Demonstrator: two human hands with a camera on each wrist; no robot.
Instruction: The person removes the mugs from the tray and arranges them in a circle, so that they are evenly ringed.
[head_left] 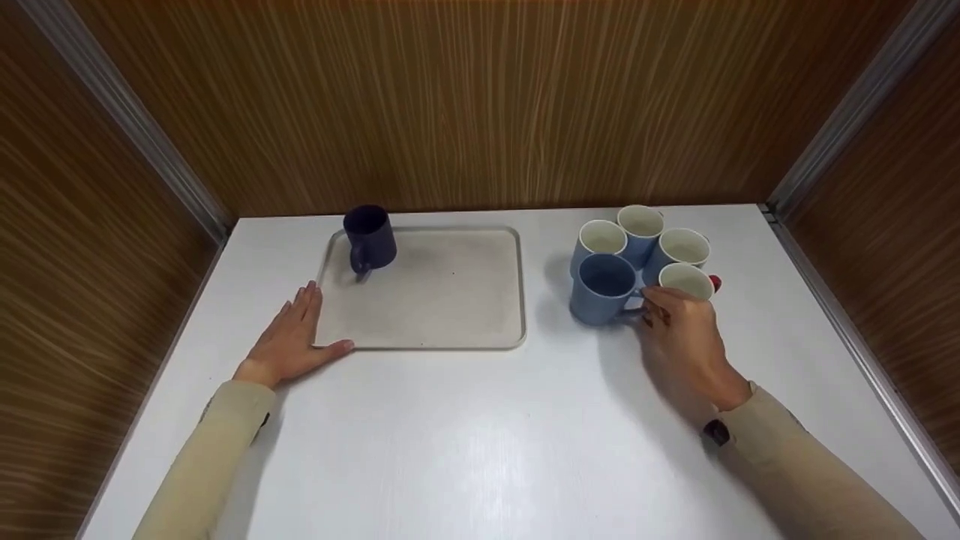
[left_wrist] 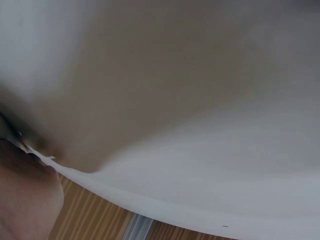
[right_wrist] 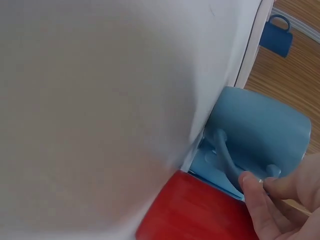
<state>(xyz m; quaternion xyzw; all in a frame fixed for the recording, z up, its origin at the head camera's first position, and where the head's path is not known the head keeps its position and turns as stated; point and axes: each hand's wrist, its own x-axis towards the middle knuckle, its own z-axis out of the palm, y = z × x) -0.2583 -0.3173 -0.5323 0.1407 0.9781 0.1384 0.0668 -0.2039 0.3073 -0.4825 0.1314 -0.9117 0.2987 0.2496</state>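
A light blue mug (head_left: pixel 596 304) stands at the front left of a cluster of mugs on the right. My right hand (head_left: pixel 691 337) pinches its handle (right_wrist: pixel 228 160) between thumb and fingers. In the right wrist view, a red mug (right_wrist: pixel 200 212) is close beside it. My left hand (head_left: pixel 289 346) lies with straight fingers along the front left corner of a pale tray (head_left: pixel 442 300), thumb at the near rim. On the tray's back left part stands a dark purple mug (head_left: pixel 380 246), its handle turned toward me. Only a bit of the left hand shows in its blurred wrist view.
Several mugs with white insides, including one at the back (head_left: pixel 640 232), stand close behind and right of the blue mug. The white table (head_left: pixel 465 435) is bounded by a wood-grain back panel (head_left: pixel 480 105) and side panels.
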